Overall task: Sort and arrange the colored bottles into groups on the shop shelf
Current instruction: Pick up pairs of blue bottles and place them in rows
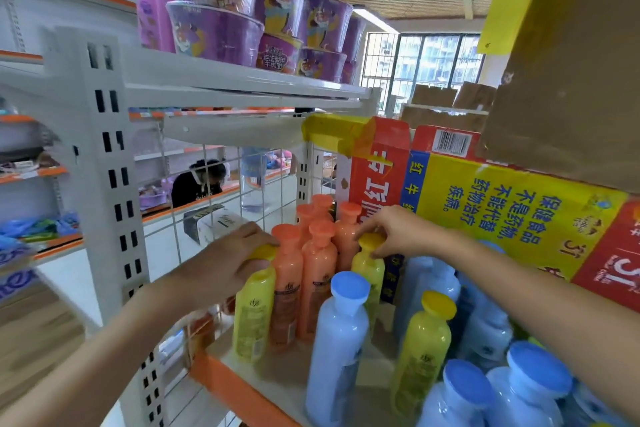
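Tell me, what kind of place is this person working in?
Probably a small shop: slotted metal shelving with orange edge strips, purple instant-noodle cups stacked above, and coloured bottles grouped below beside printed cartons.

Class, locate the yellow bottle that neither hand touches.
Head view, lower right: the yellow bottle stands between the tall blue bottle and the blue group.

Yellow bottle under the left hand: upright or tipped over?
Upright: the yellow bottle has its cap up under the left hand, base down.

Hands (228,262) (393,230) on yellow bottles (254,315) (370,270) (one each)
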Demonstrator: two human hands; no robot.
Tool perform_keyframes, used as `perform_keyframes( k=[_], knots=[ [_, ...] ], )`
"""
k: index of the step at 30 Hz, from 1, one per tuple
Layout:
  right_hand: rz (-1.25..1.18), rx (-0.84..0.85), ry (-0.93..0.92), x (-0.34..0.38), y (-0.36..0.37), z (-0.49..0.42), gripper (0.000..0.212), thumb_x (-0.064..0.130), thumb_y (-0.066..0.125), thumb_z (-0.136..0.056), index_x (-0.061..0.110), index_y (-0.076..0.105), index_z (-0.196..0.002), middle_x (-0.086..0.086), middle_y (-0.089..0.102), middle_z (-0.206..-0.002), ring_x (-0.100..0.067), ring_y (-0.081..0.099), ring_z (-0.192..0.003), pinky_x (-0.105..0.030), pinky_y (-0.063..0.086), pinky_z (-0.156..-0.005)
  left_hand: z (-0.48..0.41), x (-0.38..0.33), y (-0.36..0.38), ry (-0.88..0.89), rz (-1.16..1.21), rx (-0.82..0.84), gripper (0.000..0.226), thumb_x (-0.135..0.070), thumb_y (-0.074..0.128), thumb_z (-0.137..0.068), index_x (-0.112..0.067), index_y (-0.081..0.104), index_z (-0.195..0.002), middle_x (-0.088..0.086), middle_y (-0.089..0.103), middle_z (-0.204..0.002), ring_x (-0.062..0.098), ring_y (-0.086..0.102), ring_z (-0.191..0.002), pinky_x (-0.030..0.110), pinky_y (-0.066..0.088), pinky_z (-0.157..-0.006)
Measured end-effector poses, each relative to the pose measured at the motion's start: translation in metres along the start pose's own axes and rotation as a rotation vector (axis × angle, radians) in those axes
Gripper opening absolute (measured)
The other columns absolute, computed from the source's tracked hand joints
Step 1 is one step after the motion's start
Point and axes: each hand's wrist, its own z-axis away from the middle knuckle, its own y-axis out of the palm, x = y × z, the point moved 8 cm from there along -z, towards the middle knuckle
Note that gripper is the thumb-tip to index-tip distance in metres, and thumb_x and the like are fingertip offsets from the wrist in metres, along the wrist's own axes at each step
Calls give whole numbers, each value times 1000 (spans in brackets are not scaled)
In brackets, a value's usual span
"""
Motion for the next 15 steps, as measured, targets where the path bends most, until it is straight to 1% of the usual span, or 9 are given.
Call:
perform_keyframes(
  k=[2, 3, 4, 5, 8, 9, 11, 13, 15],
  knots=[
    [-27, -36, -5, 2, -19, 2, 40, 16, 73, -75, 22, 66, -113, 2, 65, -109, -12, 55, -95, -24, 41, -75, -7, -7, -12, -6, 16, -13, 26, -29, 46, -93, -29, 51, -119, -7, 47, -109, 13, 49, -104, 10, 34, -86],
    [-34, -59, -2, 2, -28, 4, 40, 16, 72, -76, 22, 66, -114, 3, 65, -109, -11, 54, -96, -22, 41, -74, -11, -13, -20, 9, 13, -29, 25, -27, 46, -94, -27, 53, -118, -8, 47, -105, 14, 50, -100, 3, 31, -80],
    [-46, -80, 7, 2, -37, 6, 40, 17, 72, -77, 22, 65, -115, 4, 64, -110, -10, 53, -96, -21, 41, -74, -15, -20, -27, 22, 12, -47, 27, -28, 45, -93, -24, 55, -117, -9, 47, -101, 15, 51, -97, 4, 32, -77],
    [-67, -107, 16, 2, -45, 8, 40, 17, 71, -77, 22, 65, -116, 4, 63, -113, -9, 53, -99, -21, 40, -76, -19, -27, -34, 55, 17, -71, 30, -30, 46, -90, -21, 57, -116, -8, 48, -98, 17, 52, -93, 7, 34, -75],
    [-117, -187, 18, 3, -70, 15, 39, 18, 71, -78, 23, 65, -116, 2, 60, -125, -12, 53, -111, -23, 41, -87, -32, -44, -55, 119, 50, -140, 40, -35, 47, -79, -16, 61, -111, 0, 56, -97, 22, 56, -90, 27, 44, -76],
    [-115, -216, 20, 4, -78, 18, 39, 18, 72, -77, 24, 65, -115, 1, 60, -126, -12, 53, -110, -21, 41, -87, -37, -51, -61, 135, 67, -151, 40, -35, 48, -77, -17, 62, -110, 0, 58, -98, 20, 56, -91, 30, 45, -77],
    [-125, -277, 29, 5, -95, 24, 37, 20, 73, -77, 24, 66, -113, 0, 61, -124, -11, 53, -106, -23, 42, -89, -50, -63, -71, 164, 89, -126, 35, -35, 52, -79, -20, 62, -110, -2, 60, -100, 16, 56, -92, 26, 44, -78],
    [-139, -325, 33, 6, -109, 33, 35, 19, 72, -78, 22, 66, -112, 0, 62, -121, -12, 54, -106, -31, 43, -94, -65, -74, -81, 183, 85, -134, 27, -23, 60, -86, -15, 63, -112, 1, 61, -101, 17, 56, -89, 18, 41, -75],
    [-130, -385, 47, 6, -122, 43, 34, 17, 71, -78, 23, 67, -111, 0, 64, -114, -15, 56, -102, -33, 45, -91, -78, -85, -94, 200, 86, -175, 25, -13, 60, -86, -15, 64, -110, -2, 61, -97, 15, 55, -83, 13, 38, -68]
  ],
)
